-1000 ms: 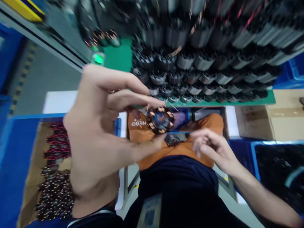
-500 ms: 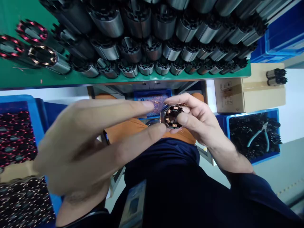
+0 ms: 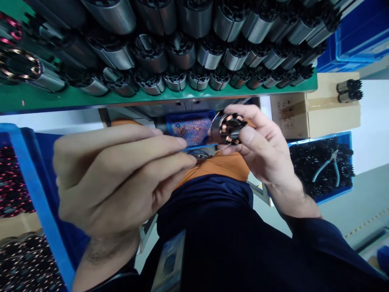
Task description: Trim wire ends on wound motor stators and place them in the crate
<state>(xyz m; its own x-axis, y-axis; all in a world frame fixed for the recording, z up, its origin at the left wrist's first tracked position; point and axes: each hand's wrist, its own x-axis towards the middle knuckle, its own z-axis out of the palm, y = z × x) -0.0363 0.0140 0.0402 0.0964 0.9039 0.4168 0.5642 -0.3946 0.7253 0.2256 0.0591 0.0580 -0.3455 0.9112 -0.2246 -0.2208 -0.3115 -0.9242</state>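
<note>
My right hand (image 3: 264, 150) grips a small motor stator (image 3: 232, 129), a metal cylinder with copper windings around its black slotted end. The thumb presses on the near rim and the fingers wrap the far side. Thin copper wire (image 3: 224, 148) sticks out below the stator. My left hand (image 3: 127, 174) is left of the stator and apart from it, large in view. Its fingers are drawn together with the tips close, as in a pinch. Whatever they hold, if anything, is too small or hidden to make out.
Rows of stators (image 3: 179, 54) stand on the green bench (image 3: 91, 101). Below is a blue tray (image 3: 190, 129) with wire scraps. At left, a blue bin (image 3: 36, 194) holds wound stators. At right are a cardboard box (image 3: 331, 109) and a bin of black parts with pliers (image 3: 327, 167) on top.
My left hand's fingers have gone from spread around the stator to drawn together, away from it. My right hand has moved slightly up and right with the stator. The view has shifted a little.
</note>
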